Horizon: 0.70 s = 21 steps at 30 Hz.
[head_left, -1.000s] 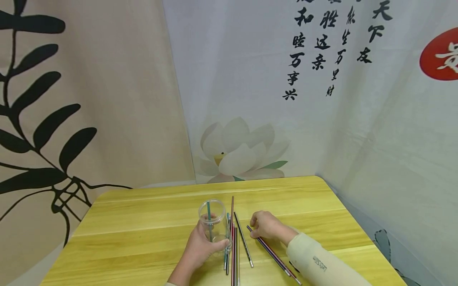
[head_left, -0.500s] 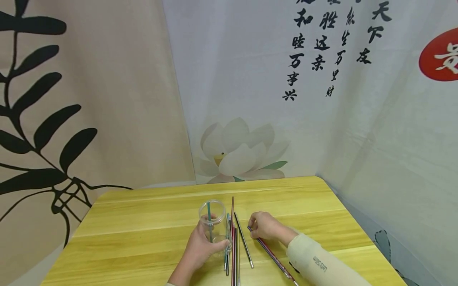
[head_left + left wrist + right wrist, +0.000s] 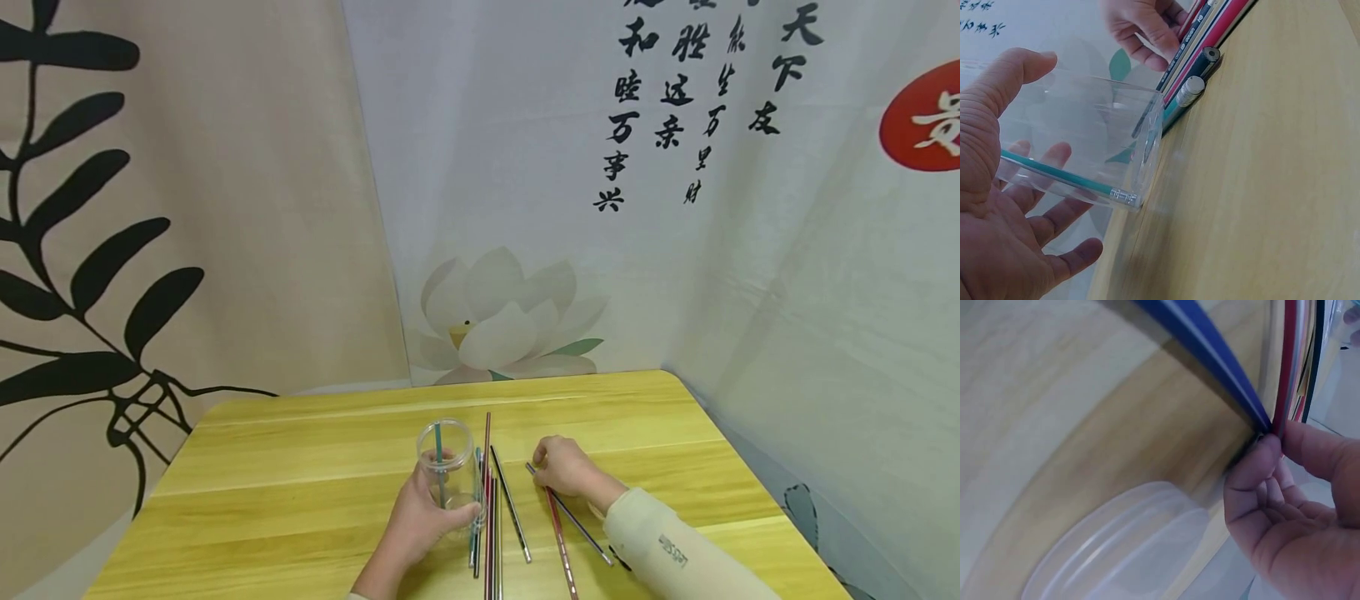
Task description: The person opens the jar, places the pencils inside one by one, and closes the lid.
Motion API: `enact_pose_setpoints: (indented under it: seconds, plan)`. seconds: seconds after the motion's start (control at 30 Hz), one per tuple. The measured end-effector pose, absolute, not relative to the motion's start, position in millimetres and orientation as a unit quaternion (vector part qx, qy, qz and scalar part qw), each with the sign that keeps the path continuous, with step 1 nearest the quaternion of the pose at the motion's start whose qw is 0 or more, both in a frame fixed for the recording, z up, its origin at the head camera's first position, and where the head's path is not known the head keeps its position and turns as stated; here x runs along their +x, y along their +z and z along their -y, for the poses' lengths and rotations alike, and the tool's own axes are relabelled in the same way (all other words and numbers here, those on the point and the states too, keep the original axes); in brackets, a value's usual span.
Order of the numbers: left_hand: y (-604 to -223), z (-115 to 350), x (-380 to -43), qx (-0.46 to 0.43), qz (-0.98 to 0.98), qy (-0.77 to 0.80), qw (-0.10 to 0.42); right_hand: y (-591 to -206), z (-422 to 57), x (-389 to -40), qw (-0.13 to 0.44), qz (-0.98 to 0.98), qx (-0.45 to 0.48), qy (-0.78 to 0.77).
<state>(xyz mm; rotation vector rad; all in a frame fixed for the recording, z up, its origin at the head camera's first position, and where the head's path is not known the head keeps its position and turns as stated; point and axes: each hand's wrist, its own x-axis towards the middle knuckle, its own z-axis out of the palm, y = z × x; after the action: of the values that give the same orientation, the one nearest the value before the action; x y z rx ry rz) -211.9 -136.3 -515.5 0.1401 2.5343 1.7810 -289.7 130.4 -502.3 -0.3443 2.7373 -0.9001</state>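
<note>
My left hand [image 3: 431, 508] grips a clear plastic cup [image 3: 1091, 125], thumb on one side and fingers round the other. Inside the cup leans one teal pencil [image 3: 1063, 174] with a silver ferrule. To the right, my right hand [image 3: 566, 465] pinches the end of a red pencil [image 3: 561, 546] between thumb and index finger. A dark blue pencil [image 3: 1210, 353] meets the same fingertips and spreads away from the red one. Beside the cup lies a bundle of pencils [image 3: 492, 533] in red, black and teal, with a black pencil [image 3: 512, 504] apart at its right.
Everything lies on a yellow wood-grain table [image 3: 262, 483]. A printed cloth backdrop [image 3: 525, 183] hangs behind and at the sides. Translucent ribbed plastic [image 3: 1116, 550] shows below my right hand in the right wrist view. A small dark thing [image 3: 619, 558] lies by the right sleeve.
The red pencil has swung left, away from the dark blue one it lay alongside. My right hand has shifted slightly right and away. The left hand and cup stay put.
</note>
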Motion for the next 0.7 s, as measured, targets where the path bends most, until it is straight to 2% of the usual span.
enact_pose_setpoints:
  seconds: [0.27, 0.53, 0.63, 0.7]
  plan:
    - [-516, 137, -212, 0.047, -0.815, 0.577, 0.021, -490, -136, -290, 0.146, -0.911, -0.133, -0.361]
    - [-517, 136, -213, 0.052, -0.806, 0.589, 0.025, -452, -146, -290, 0.184, -0.843, -0.225, -0.453]
    - [-517, 137, -213, 0.053, -0.805, 0.590, 0.023, -428, -151, -289, 0.156, -0.833, -0.248, -0.470]
    - [-518, 137, -213, 0.053, -0.805, 0.590, 0.023, -407, -154, -288, 0.099, -0.826, -0.253, -0.494]
